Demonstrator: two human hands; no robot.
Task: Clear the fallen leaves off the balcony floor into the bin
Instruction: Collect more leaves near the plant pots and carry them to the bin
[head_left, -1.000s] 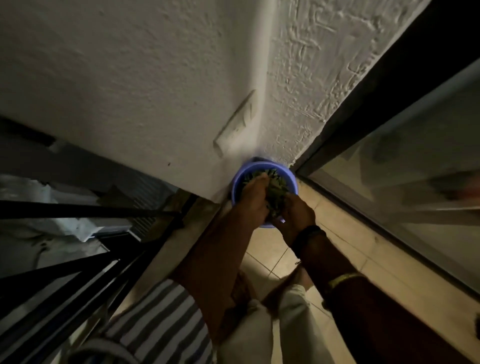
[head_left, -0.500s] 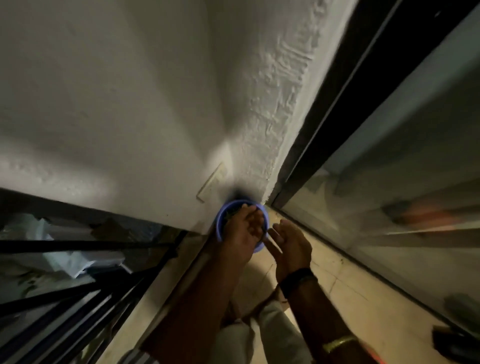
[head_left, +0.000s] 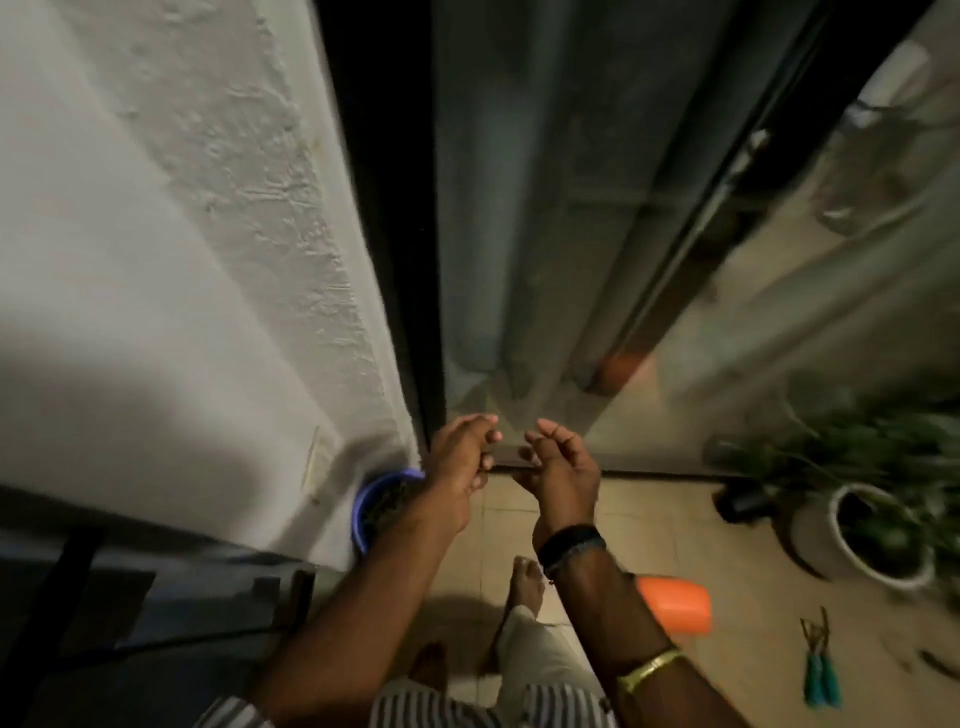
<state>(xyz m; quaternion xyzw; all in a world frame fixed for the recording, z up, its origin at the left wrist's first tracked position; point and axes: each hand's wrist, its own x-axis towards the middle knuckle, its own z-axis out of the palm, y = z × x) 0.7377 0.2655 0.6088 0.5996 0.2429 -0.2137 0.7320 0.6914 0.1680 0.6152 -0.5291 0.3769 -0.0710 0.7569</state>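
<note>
A blue bin (head_left: 375, 493) stands on the floor in the wall corner, dark leaves inside it, partly hidden behind my left forearm. My left hand (head_left: 460, 460) hovers above and to the right of the bin, fingers loosely curled and holding nothing. My right hand (head_left: 563, 465) is raised beside it, palm toward the left hand, fingers relaxed and empty. The two hands are a small gap apart. No loose leaves show on the tiled floor (head_left: 649, 525) near my feet.
A white textured wall (head_left: 182, 260) fills the left, a dark-framed glass sliding door (head_left: 545, 208) lies ahead. A white potted plant (head_left: 878, 535) stands at the right. An orange object (head_left: 675, 603) and teal-handled garden tools (head_left: 821, 670) lie on the floor. Dark railing bars (head_left: 78, 597) are lower left.
Both hands have lifted out of the bin, where they held leaves, and now hang empty above the floor. The view has swung right, revealing the plant, orange object and tools.
</note>
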